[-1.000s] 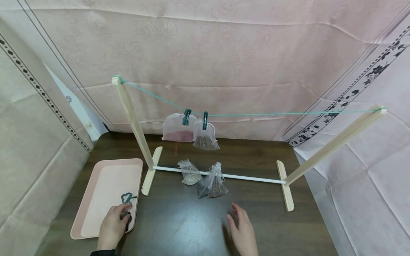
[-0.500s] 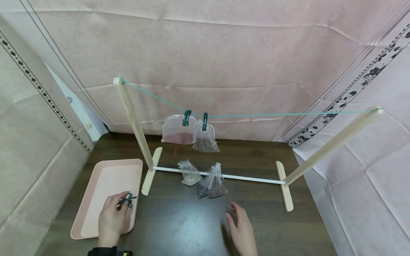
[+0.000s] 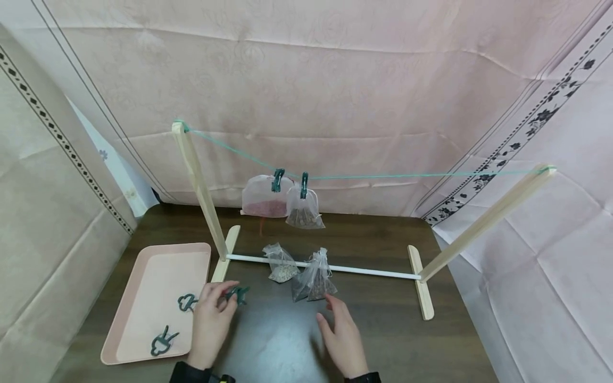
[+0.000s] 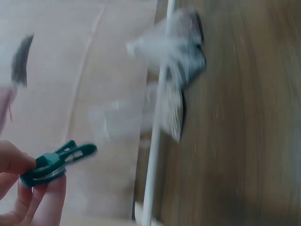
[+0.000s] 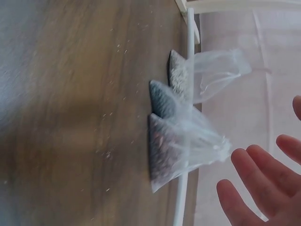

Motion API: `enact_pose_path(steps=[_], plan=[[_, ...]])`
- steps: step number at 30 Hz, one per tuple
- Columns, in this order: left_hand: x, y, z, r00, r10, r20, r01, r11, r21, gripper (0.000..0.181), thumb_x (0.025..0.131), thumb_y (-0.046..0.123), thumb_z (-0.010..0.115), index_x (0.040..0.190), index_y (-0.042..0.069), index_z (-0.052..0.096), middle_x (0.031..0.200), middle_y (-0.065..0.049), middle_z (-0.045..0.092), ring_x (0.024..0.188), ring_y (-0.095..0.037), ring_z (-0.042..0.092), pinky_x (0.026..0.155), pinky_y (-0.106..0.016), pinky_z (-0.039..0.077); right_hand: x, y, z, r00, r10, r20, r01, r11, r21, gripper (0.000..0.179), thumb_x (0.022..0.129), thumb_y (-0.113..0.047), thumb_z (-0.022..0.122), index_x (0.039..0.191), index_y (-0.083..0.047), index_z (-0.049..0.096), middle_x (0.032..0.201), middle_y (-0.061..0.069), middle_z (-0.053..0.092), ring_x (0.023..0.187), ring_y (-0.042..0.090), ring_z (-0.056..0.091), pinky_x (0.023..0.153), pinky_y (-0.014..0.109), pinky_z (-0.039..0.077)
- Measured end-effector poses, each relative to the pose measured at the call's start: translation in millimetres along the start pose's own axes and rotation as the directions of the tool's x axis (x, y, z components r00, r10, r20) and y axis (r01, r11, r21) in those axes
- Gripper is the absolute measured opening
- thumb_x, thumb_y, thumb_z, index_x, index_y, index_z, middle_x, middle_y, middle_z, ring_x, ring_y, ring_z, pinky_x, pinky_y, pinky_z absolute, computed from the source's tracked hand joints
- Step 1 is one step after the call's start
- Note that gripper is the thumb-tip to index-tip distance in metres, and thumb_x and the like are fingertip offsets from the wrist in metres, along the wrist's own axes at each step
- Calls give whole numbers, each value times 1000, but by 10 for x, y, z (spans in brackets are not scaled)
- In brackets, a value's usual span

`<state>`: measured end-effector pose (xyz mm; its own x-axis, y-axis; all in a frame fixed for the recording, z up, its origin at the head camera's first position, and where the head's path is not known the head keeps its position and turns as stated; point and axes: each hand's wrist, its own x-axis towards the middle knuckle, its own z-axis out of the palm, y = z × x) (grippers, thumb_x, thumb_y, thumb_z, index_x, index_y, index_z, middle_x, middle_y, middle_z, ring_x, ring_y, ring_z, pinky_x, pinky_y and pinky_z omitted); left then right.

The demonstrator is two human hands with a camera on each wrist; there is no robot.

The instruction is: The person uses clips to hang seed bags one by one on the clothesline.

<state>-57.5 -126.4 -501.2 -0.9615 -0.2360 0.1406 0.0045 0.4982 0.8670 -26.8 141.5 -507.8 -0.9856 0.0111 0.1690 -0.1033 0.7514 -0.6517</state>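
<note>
My left hand (image 3: 209, 325) pinches a green clothespin (image 4: 49, 165) between thumb and fingers, just beyond the right edge of the pink tray (image 3: 116, 308). Two more clothespins lie in that tray, an upper clothespin (image 3: 187, 302) and a lower clothespin (image 3: 163, 341). My right hand (image 3: 342, 338) has its fingers spread and holds nothing, close to the drawstring mesh bags on the table. One bag holds pale grains (image 5: 178, 75). Against each other lean a bag with dark contents (image 5: 162, 100) and a bag with reddish-brown contents (image 5: 163, 146).
A green line (image 3: 378, 176) runs between two wooden posts, the left post (image 3: 201, 186) and the right post (image 3: 488, 226). From it hang a bag with pink contents (image 3: 265, 205) and a brownish bag (image 3: 305, 215), each under a green clothespin. A white rod (image 3: 373, 271) joins the posts' feet.
My left hand has lifted a clothespin out of the tray and carried it right. My right hand has shifted slightly left and forward, towards the bags.
</note>
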Motion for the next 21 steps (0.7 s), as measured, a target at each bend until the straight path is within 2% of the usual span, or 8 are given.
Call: enact_pose_path(steps=[4,6,12,16,21], plan=[[-38,157,134,996,-27,81,38,991,-130,25,82,4,60,102,21,62,99,3,46,92,-13,53,71,-22,49,38,-98,25,998,-15,60,15,1000,1,49,87,-39,55,130,-17,43,115,-2,52,102,14,53,79,37,45],[-57,230,190,993,-23,113,44,981,-188,25,83,4,60,101,22,62,98,3,46,93,-12,53,71,-22,49,58,-135,45,995,-36,92,35,999,9,55,87,-45,52,131,-15,40,116,-1,51,103,16,52,79,38,44],[-127,344,299,986,35,162,7,968,-252,24,83,5,61,97,24,63,96,6,49,90,-9,52,69,-22,49,102,-240,114,979,-73,190,68,997,31,71,81,-62,44,137,-19,33,120,-2,48,107,15,49,80,37,44],[-173,389,350,980,82,183,-31,963,-266,21,82,6,63,96,22,65,96,7,52,87,-9,53,64,-24,49,119,-305,141,970,-123,210,117,992,44,73,80,-58,52,138,-21,30,121,-2,48,105,13,50,79,37,44],[-224,434,403,969,126,211,-51,944,-327,19,82,5,64,96,17,65,94,4,54,85,-12,55,65,-25,50,123,-355,164,958,-190,215,182,982,56,72,79,-48,61,139,-22,29,125,-1,47,108,12,49,82,37,44]])
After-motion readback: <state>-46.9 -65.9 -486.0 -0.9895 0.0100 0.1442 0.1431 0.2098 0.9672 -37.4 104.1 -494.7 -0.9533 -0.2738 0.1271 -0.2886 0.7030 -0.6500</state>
